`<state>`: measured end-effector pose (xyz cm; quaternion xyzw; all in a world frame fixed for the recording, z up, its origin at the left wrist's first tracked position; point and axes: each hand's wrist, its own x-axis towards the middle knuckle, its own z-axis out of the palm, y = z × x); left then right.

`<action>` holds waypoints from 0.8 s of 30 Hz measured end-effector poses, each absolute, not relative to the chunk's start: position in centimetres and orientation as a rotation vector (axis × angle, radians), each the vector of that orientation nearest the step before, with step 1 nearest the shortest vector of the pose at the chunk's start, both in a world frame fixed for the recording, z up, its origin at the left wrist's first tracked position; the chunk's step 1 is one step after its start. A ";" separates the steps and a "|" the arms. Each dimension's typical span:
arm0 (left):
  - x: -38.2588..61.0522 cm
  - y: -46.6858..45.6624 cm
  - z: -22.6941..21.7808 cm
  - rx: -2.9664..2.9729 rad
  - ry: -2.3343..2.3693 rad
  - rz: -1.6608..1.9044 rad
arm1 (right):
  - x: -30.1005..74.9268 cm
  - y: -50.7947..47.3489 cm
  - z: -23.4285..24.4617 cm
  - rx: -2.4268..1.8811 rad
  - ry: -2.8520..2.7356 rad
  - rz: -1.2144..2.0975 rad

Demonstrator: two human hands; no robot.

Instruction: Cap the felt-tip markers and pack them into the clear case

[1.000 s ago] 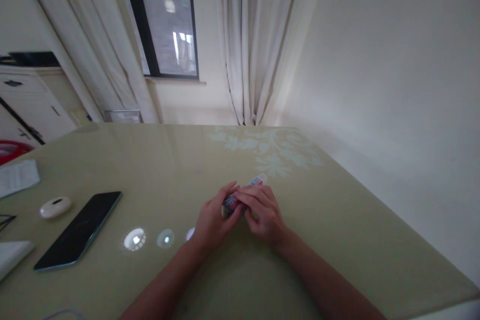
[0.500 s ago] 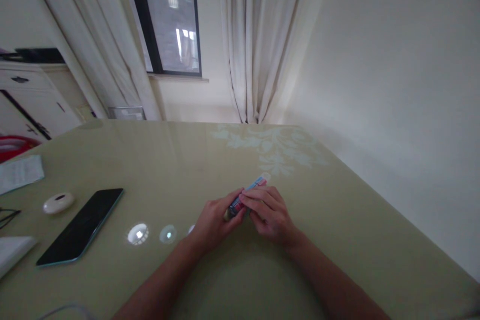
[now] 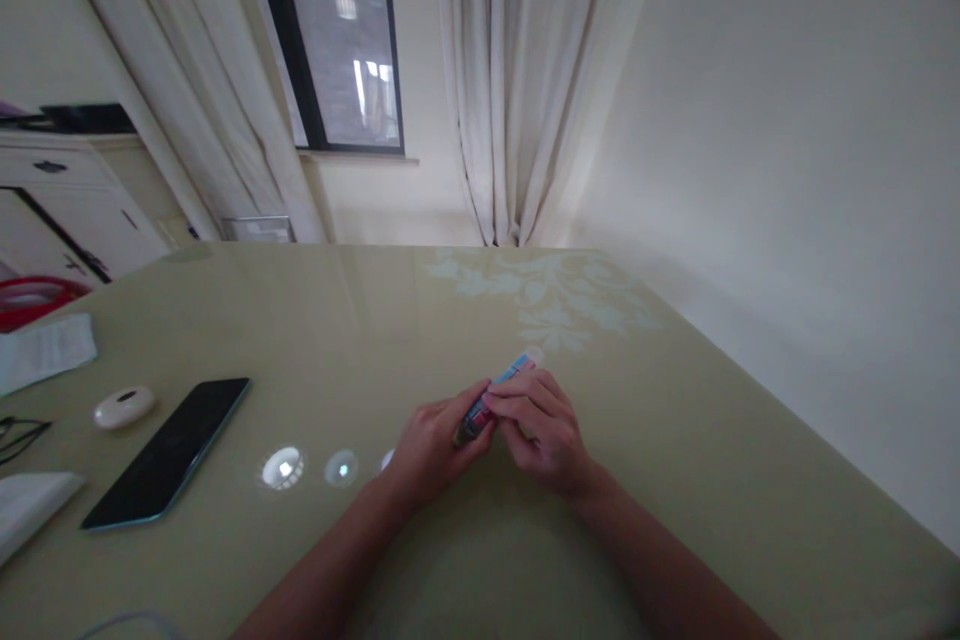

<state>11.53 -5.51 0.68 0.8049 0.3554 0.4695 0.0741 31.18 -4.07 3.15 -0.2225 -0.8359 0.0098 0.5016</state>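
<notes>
A slim blue-and-pink printed tube (image 3: 516,367) slants up to the right between my hands, a little above or on the table; I cannot tell which. Its far end is pale and see-through, its near end dark. My left hand (image 3: 439,440) pinches the near end between thumb and forefinger. The fingers of my right hand (image 3: 541,428) close over the tube's middle from the right, hiding part of it. The print is too small to read.
On the glossy table (image 3: 315,310), to the left, lie a black phone (image 3: 169,455), a round white case (image 3: 124,407), a thin dark cable (image 3: 24,437), a white box-like thing (image 3: 34,510) and a folded paper (image 3: 49,352). A wall (image 3: 810,220) borders the right edge.
My hands keep their grip on the tube, with only a slight shift of the fingers. The things at the left sit slightly farther right in view.
</notes>
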 end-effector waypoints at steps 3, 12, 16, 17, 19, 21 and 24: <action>11.2 -5.5 0.9 2.506 1.125 1.501 | 30.9 -4.4 3.5 -0.633 -1.870 0.157; 10.4 -6.0 2.3 2.659 1.150 1.619 | 30.2 -3.7 3.1 -0.869 -1.409 1.259; 10.1 -6.0 2.4 2.726 1.119 1.639 | 29.7 -3.6 2.4 -0.796 -1.338 1.534; 10.1 -6.0 2.4 2.749 1.099 1.628 | 29.6 -3.8 2.4 -0.769 -1.341 1.579; 10.1 -6.0 2.5 2.800 1.049 1.584 | 29.4 -4.1 2.3 -0.719 -1.343 1.637; 10.2 -6.1 2.6 2.837 1.010 1.542 | 29.2 -4.4 2.4 -0.685 -1.330 1.642; 10.4 -6.3 2.7 2.847 0.986 1.541 | 29.1 -4.5 2.2 -0.660 -1.298 1.606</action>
